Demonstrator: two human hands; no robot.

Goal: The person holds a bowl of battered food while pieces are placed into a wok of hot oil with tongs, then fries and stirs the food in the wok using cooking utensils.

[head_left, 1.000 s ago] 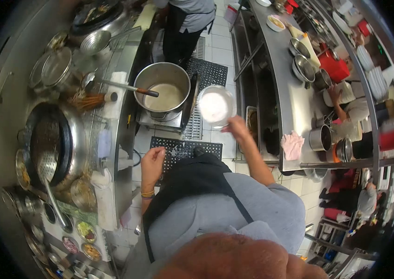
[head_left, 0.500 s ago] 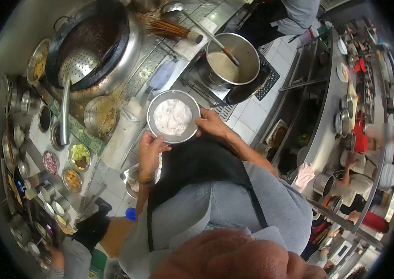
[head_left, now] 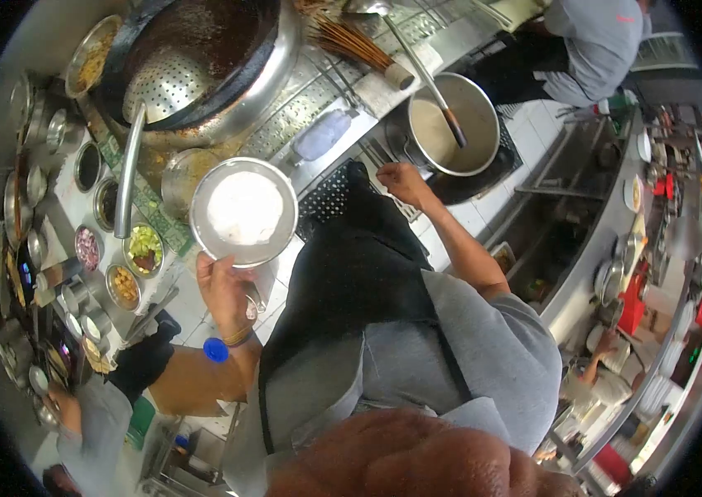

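My left hand (head_left: 227,290) grips a round metal bowl (head_left: 287,222) by its near rim, fingers beneath and thumb at the edge. Pale, whitish food (head_left: 245,205) fills the bowl's middle, too bright for me to make out its kind. My right hand (head_left: 405,184) is apart from the bowl, its fingers curled in, and I see nothing in them. It is near the left side of a deep metal pot (head_left: 484,163), which holds a cloudy, pale liquid. A ladle (head_left: 430,83) with a brown handle end leans across the pot.
A large wok (head_left: 231,37) with a perforated skimmer (head_left: 170,87) lies at the upper left. A bamboo brush (head_left: 359,45) rests behind. Small bowls of chopped green vegetables (head_left: 145,248) and red onion (head_left: 87,248) line the left counter. Co-workers stand at upper right (head_left: 591,50) and lower left (head_left: 90,439).
The bowl has moved left, now held only in my left hand. My right hand has let go of it and moved right, towards the pot. The camera view has shifted.
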